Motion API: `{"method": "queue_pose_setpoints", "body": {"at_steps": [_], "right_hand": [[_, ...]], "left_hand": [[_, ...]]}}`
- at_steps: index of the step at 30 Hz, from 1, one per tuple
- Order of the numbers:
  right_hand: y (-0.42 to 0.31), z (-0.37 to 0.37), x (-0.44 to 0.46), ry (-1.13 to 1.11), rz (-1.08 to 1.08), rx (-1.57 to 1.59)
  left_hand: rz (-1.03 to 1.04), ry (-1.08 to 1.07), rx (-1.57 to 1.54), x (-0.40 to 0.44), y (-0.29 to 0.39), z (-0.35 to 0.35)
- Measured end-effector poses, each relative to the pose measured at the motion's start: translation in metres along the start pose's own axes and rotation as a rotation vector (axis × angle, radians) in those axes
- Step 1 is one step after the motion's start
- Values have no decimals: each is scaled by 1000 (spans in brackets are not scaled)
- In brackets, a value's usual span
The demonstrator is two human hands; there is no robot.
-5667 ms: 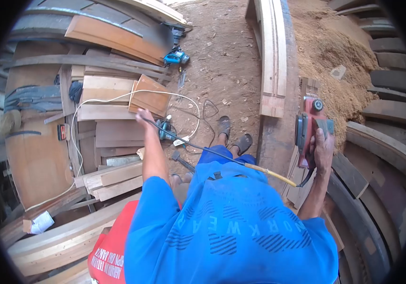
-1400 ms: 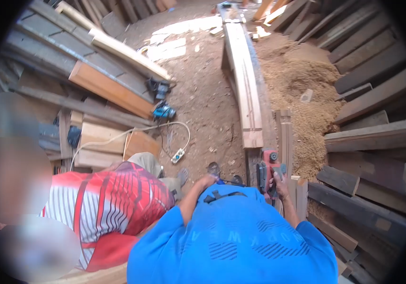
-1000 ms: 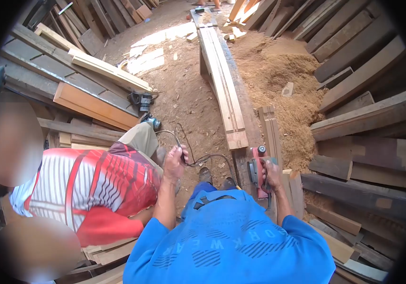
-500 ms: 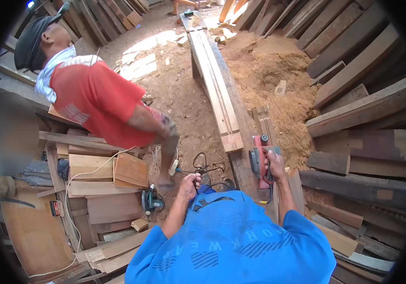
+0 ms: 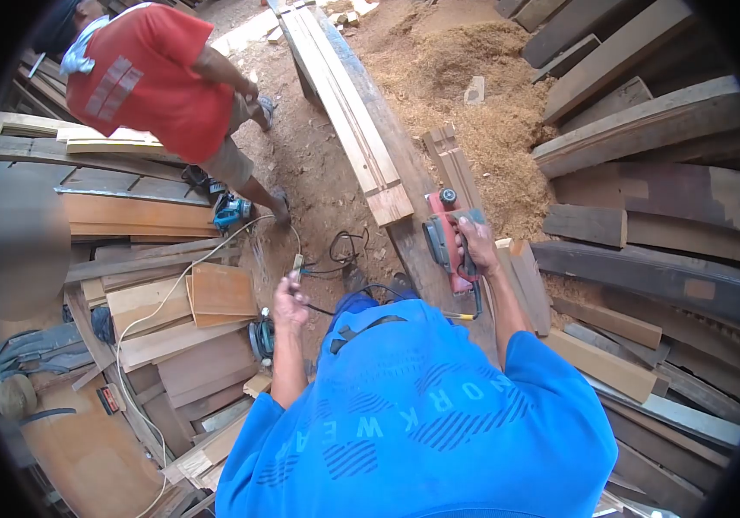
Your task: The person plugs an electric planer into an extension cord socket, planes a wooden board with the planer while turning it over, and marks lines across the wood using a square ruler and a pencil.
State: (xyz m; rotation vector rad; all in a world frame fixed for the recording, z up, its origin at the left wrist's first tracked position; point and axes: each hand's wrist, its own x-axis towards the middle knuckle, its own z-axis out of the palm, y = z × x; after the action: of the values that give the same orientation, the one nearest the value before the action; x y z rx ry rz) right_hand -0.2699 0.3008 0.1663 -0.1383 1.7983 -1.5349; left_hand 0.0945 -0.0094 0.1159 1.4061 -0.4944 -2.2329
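My right hand (image 5: 476, 245) is closed round the handle of a red electric planer (image 5: 445, 231), which is on the dark wooden bench (image 5: 411, 250). Its cord comes out at the back, with a yellow piece near my shirt. My left hand (image 5: 290, 304) is raised to the left of my body, fingers closed on a black power cord (image 5: 322, 310) running towards my legs. Beyond the planer, a long grooved pale timber (image 5: 344, 108) lies on the bench. A small socket block (image 5: 298, 262) on a pale cable shows just past my left hand.
A person in a red shirt (image 5: 147, 78) stands at the far left. Boards (image 5: 202, 371), a teal circular saw (image 5: 261, 337) and another teal power tool (image 5: 231, 210) lie on the left. Sawdust (image 5: 422, 73) covers the ground right of the bench; stacked planks (image 5: 646, 242) line the right side.
My left hand has moved left and outward with the cord. My right hand stays on the planer. The person in red has moved farther away, and the view has tilted down.
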Motion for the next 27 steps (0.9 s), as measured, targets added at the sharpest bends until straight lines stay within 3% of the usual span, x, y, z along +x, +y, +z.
{"method": "queue_pose_setpoints", "body": {"at_steps": [4, 7, 11, 14, 16, 18, 22, 24, 26, 27], "right_hand": [[18, 1, 4, -24, 73, -18], [49, 3, 8, -50, 102, 22], [70, 3, 3, -47, 169, 80], [68, 3, 5, -64, 200, 76], [64, -2, 17, -18, 115, -355], [32, 23, 22, -76, 34, -361], [-74, 99, 2, -167, -111, -368], [-98, 161, -3, -410, 423, 104], [-91, 221, 0, -422, 585, 123], [-76, 236, 11, -472, 536, 141]], "left_hand": [[329, -16, -230, -5, 64, -13], [441, 29, -402, -21, 111, 3], [497, -384, -404, -34, 135, -2], [471, -385, -427, -44, 140, 22], [453, -361, -431, -44, 139, 32], [448, -455, -333, -59, 136, 55], [559, -584, 350, -103, 95, 97], [165, -754, 826, -127, 81, 113], [252, -1045, 1143, -125, 37, 113], [284, -1000, 1256, -127, 18, 108]]}}
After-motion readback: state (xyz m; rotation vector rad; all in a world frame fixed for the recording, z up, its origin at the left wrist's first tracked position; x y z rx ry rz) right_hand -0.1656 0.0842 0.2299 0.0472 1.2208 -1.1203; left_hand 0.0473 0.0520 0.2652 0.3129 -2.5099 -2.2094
